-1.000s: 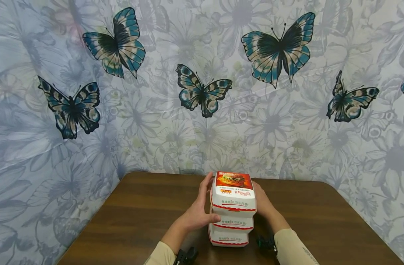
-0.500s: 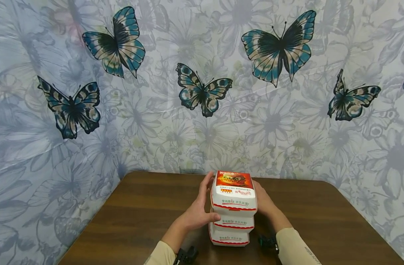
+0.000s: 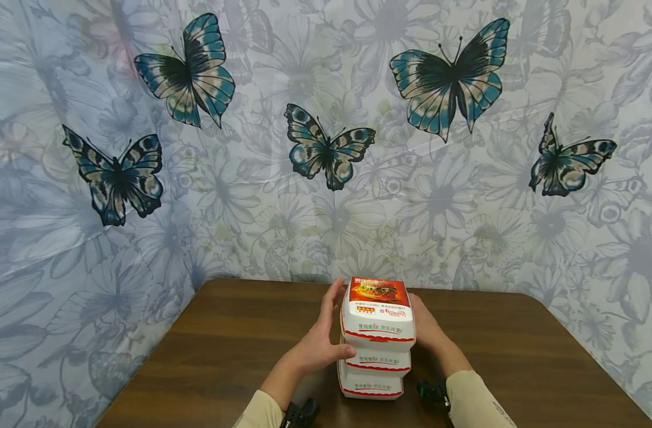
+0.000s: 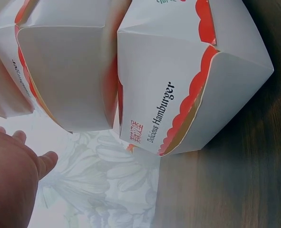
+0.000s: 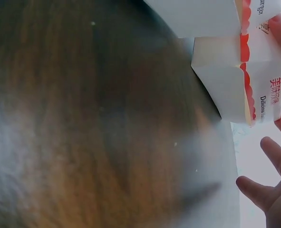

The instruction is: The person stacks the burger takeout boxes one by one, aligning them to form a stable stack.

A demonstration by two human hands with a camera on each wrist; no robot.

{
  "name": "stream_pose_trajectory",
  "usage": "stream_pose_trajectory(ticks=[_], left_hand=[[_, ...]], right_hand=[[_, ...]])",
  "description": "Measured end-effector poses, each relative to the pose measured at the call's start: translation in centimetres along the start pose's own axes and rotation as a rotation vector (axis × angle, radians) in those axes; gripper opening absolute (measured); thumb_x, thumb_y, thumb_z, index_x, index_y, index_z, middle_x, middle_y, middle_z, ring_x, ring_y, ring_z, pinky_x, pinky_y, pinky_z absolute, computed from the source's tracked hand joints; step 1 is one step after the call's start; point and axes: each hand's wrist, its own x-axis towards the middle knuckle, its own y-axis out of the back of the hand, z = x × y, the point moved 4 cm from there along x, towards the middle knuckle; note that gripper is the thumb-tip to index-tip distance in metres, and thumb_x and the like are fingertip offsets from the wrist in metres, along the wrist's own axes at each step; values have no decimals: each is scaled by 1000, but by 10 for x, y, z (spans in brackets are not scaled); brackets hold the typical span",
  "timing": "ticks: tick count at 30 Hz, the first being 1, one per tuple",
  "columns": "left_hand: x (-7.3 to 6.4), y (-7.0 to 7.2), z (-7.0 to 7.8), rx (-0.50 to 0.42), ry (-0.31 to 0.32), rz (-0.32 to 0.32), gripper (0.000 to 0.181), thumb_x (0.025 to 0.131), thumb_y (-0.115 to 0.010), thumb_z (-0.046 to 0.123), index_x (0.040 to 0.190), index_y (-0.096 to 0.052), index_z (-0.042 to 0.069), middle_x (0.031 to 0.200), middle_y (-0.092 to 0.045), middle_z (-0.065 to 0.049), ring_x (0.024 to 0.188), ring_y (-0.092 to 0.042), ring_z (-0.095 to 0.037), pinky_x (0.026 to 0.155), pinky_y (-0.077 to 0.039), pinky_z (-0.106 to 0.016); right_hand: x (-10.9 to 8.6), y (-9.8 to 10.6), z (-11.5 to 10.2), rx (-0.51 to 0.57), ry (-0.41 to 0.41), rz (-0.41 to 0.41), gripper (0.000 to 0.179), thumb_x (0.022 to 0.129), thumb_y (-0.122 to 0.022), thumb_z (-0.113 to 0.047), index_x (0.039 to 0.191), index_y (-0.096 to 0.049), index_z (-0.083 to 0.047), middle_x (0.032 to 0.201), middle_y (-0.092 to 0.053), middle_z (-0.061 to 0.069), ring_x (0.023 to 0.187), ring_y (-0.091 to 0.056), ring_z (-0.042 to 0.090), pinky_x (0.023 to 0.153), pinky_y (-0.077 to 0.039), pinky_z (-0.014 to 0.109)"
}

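Note:
Three white cardboard hamburger boxes with red scalloped edges stand in a stack: the top box (image 3: 379, 326) carries a burger picture, over the middle box (image 3: 383, 359) and the bottom box (image 3: 372, 387). Along the stack's left side lies my left hand (image 3: 316, 346), fingers extended toward the back and thumb reaching the front by the middle box. My right hand (image 3: 428, 328) is at the right side, its fingertips hidden behind the top box in the head view. The right wrist view shows that hand's fingers (image 5: 277, 159) spread, some of them right at a box.
The stack stands on a dark brown wooden table (image 3: 240, 351), near its front. Behind the table hangs a pale floral cloth (image 3: 251, 238) with blue butterflies. Each forearm wears a dark wrist camera below the cream sleeves (image 3: 472, 398).
Almost nothing moves; the stack and the right hand shift very slightly to the right in the head view. Both hands stay at the sides of the boxes.

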Motion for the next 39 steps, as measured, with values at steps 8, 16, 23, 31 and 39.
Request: stream_pose_trajectory(ticks=[8, 16, 23, 31, 39], left_hand=[[-1, -1, -1, 8, -12, -8, 124, 76, -65, 78, 160, 8, 24, 168, 1, -4, 155, -4, -34, 118, -12, -66], [-1, -1, -3, 8, 1, -5, 125, 75, -67, 77, 160, 8, 25, 168, 3, -10, 155, -3, -30, 119, -11, -66], [-1, -1, -1, -3, 24, -15, 126, 75, -66, 78, 160, 9, 25, 168, 4, -6, 156, -2, -28, 118, -11, -68], [-2, -2, -1, -16, 31, -11, 125, 75, -67, 77, 160, 9, 26, 168, 5, -9, 155, -1, -27, 118, -11, -68], [-1, -1, 0, -14, 30, -9, 122, 76, -67, 77, 160, 9, 31, 168, 4, 3, 155, -2, -26, 117, -12, -69]], right_hand=[[-5, 2, 6, 16, -144, 35, 61, 87, -74, -20, 135, -45, 5, 140, -42, 27, 134, -41, 44, 109, -35, 63], [-11, 6, 10, 65, -197, 97, 60, 81, -77, -14, 129, -45, 1, 138, -37, 29, 133, -39, 48, 108, -35, 64], [-18, 11, 15, 103, -235, 137, 55, 84, -75, -14, 129, -45, 0, 141, -31, 30, 134, -37, 53, 109, -32, 67], [-26, 31, 10, 156, -308, 181, 51, 91, -72, -19, 129, -43, 0, 146, -23, 28, 138, -32, 50, 109, -35, 62], [-32, 59, 6, 205, -369, 254, 60, 95, -67, -34, 136, -38, 0, 150, -18, 23, 144, -29, 46, 110, -39, 56]])
